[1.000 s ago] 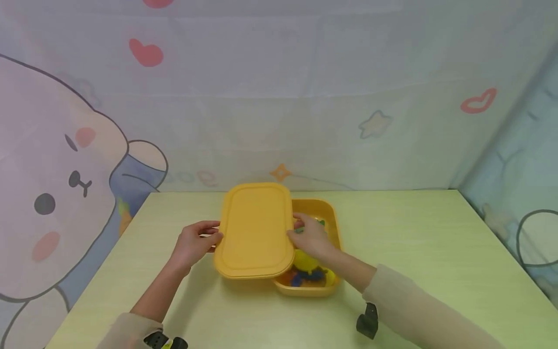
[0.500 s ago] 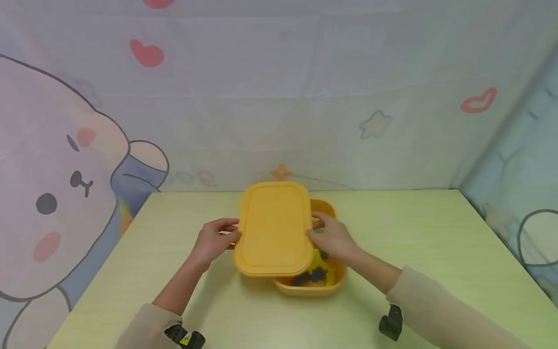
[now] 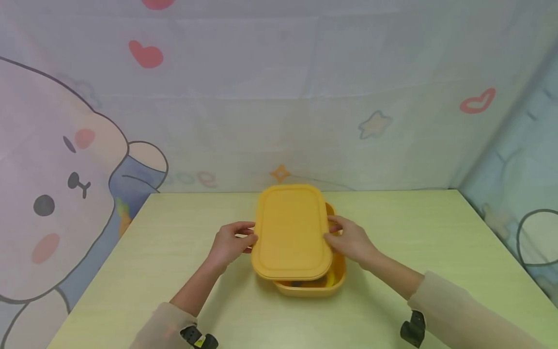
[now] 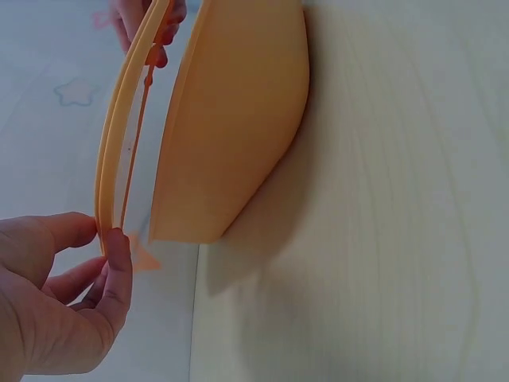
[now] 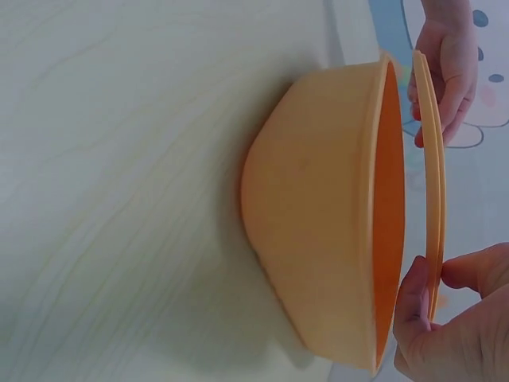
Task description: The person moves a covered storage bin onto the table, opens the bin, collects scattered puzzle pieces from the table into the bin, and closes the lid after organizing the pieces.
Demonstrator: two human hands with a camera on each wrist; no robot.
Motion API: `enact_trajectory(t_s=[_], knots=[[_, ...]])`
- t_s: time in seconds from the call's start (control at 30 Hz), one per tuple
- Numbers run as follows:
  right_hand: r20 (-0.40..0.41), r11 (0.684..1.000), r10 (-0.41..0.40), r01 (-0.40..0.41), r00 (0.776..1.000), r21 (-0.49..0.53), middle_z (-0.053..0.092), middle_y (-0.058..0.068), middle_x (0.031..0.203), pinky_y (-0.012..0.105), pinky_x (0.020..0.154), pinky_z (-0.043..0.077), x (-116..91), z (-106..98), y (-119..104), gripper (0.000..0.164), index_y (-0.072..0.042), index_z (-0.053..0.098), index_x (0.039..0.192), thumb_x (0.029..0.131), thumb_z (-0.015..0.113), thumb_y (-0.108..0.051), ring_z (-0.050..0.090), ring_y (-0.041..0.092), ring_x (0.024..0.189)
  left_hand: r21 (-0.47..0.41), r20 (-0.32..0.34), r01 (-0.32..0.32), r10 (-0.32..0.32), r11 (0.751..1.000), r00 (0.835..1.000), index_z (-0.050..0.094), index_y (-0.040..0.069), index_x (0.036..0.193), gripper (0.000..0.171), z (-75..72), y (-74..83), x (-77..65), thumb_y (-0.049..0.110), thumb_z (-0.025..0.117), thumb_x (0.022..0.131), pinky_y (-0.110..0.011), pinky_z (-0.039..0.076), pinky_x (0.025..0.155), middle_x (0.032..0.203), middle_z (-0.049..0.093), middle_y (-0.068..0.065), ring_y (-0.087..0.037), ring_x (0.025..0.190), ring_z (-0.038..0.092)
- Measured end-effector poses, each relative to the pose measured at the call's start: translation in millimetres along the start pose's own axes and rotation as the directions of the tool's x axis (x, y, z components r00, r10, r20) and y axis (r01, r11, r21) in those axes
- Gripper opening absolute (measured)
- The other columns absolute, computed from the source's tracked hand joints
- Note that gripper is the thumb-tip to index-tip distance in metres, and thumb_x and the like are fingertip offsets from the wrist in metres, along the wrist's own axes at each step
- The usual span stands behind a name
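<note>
A yellow rounded-rectangle lid [image 3: 292, 232] is held level just above a yellow box [image 3: 305, 291], shifted a little to the box's left. My left hand [image 3: 232, 243] pinches the lid's left edge between thumb and fingers. At the opposite edge my right hand [image 3: 350, 241] pinches it the same way. In both wrist views a gap shows between the lid [image 4: 111, 151] and the box [image 5: 318, 207]. Through the opening at the near right, a bit of something yellow [image 3: 330, 278] shows inside the box; the lid hides the other contents.
The box stands on a pale wood-grain table [image 3: 418, 232], near its back edge. Behind the table hangs a cloth backdrop [image 3: 244, 111] printed with hearts, a star and a cartoon animal. Each sleeve carries a small black wrist camera [image 3: 412, 329].
Both hands have carried the lid rightward, so it now covers most of the box. The toys seen inside earlier are mostly hidden. The box has stayed in place.
</note>
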State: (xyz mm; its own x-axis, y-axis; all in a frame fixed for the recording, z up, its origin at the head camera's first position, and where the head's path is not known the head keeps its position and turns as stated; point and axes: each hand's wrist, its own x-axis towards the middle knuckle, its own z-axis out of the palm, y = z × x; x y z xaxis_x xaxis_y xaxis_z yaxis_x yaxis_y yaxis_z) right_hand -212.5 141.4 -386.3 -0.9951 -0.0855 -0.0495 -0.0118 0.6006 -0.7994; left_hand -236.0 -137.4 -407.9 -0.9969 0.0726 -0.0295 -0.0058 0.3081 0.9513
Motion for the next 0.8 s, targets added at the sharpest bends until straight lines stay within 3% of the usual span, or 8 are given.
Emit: enact_trajectory(t_s=[0.23,0.53,0.8], knots=[[0.005,1.0,0.015,-0.015,1.0,-0.019,0.058,0.016,0.107,0.023,0.06,0.052,-3,-4,14,0.053,0.001,0.043,0.133,0.085,0.059,-0.015,0.059,0.01,0.065,-0.01,0.011,0.004,-0.003,1.0,1.0,0.063,0.001,0.114,0.035,13.5,-1.1,0.5,0.004,0.064,0.08,-0.033,0.057,0.063,0.096,0.062,-0.014,-0.016,0.07,0.065],[0.031,0.998,0.034,-0.035,0.999,0.052,0.055,0.019,0.11,0.032,0.066,0.056,-7,-11,25,0.053,0.002,0.04,0.135,0.086,0.057,-0.01,0.062,0.012,0.066,-0.011,0.031,-0.002,0.002,1.0,1.0,0.063,0.0,0.113,0.034,25.8,-0.6,-1.3,0.004,0.063,0.079,-0.032,0.057,0.06,0.091,0.062,-0.013,-0.015,0.067,0.065],[0.026,0.998,0.042,-0.043,0.999,0.042,0.055,0.017,0.106,0.028,0.062,0.056,-10,-13,29,0.053,0.004,0.041,0.134,0.086,0.056,-0.009,0.058,0.011,0.063,0.007,0.05,-0.004,0.004,1.0,0.999,0.063,0.001,0.113,0.034,30.3,-1.7,-1.6,0.004,0.063,0.079,-0.031,0.056,0.06,0.091,0.062,-0.012,-0.016,0.066,0.065]])
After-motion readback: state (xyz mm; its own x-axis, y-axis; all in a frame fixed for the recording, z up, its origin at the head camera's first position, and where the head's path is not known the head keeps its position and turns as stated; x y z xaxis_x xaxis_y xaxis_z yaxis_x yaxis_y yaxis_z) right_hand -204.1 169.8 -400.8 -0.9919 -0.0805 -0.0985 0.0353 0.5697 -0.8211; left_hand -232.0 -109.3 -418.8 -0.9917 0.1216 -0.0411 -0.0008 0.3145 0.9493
